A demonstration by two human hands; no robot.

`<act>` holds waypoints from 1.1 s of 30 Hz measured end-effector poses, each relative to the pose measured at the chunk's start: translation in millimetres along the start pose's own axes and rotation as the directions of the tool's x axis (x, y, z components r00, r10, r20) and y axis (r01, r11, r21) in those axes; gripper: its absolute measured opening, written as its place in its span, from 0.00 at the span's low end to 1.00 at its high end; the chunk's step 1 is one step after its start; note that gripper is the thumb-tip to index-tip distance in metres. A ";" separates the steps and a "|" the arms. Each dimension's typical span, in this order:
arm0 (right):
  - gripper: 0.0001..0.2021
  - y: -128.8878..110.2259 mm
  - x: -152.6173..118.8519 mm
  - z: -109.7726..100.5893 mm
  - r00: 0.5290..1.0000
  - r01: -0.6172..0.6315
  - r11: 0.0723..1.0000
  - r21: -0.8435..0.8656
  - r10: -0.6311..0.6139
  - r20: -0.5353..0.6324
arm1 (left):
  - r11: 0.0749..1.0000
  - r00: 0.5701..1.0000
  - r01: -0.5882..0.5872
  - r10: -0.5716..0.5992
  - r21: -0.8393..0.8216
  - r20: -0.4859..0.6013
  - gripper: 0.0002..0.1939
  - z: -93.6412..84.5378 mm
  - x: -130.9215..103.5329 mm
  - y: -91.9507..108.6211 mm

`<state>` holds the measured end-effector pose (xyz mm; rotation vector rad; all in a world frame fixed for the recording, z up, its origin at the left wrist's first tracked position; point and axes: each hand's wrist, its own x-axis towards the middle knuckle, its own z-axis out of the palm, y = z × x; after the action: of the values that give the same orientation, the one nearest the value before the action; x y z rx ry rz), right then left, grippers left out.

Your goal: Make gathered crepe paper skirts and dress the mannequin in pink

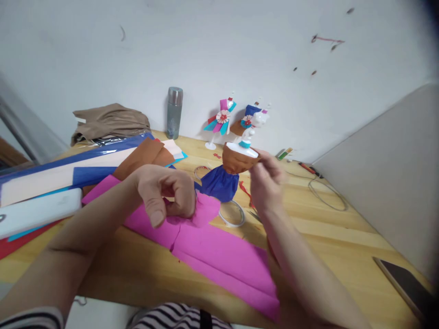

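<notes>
My right hand (268,183) has its fingers closed on the edge of a small white dress form (247,137) wrapped in brown crepe paper (240,160), with a turquoise band at its neck. Dark blue gathered paper (221,183) shows just below it; whether the two are joined I cannot tell. My left hand (168,193) is curled over, its fingers closed on a ruffled piece of pink crepe paper (207,210). Beneath that hand a long pink sheet (222,256) lies flat on the wooden table.
Several dressed miniature forms (222,118) stand by the wall beside a grey flask (174,114). Tape rolls (244,217) and scissors (254,214) lie mid-table. Coloured paper (44,178), a white device (44,212) and brown cloth (109,119) are at left. A phone (404,283) lies right.
</notes>
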<state>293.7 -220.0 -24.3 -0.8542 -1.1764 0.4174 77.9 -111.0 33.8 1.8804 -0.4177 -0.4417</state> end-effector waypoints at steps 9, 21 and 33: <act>0.17 -70.8 -61.5 27.2 0.862 -0.200 0.939 -0.281 0.305 0.405 | 0.992 0.994 -0.061 0.070 -0.107 0.087 0.26 12.1 24.2 -3.4; 0.08 -65.1 -46.9 25.4 0.830 -0.419 0.901 -0.115 0.431 0.353 | 0.990 0.980 -0.084 0.060 -0.117 -0.192 0.29 14.3 21.1 -19.4; 0.06 -63.0 -55.9 13.7 0.998 -0.021 0.974 -0.226 0.033 0.049 | 0.979 0.767 -0.079 -0.061 -0.189 -0.638 0.19 3.5 1.0 -13.4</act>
<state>252.3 -293.2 -9.4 -1.0621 -1.2781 0.3335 78.1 -109.9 19.9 1.6962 0.0865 0.1834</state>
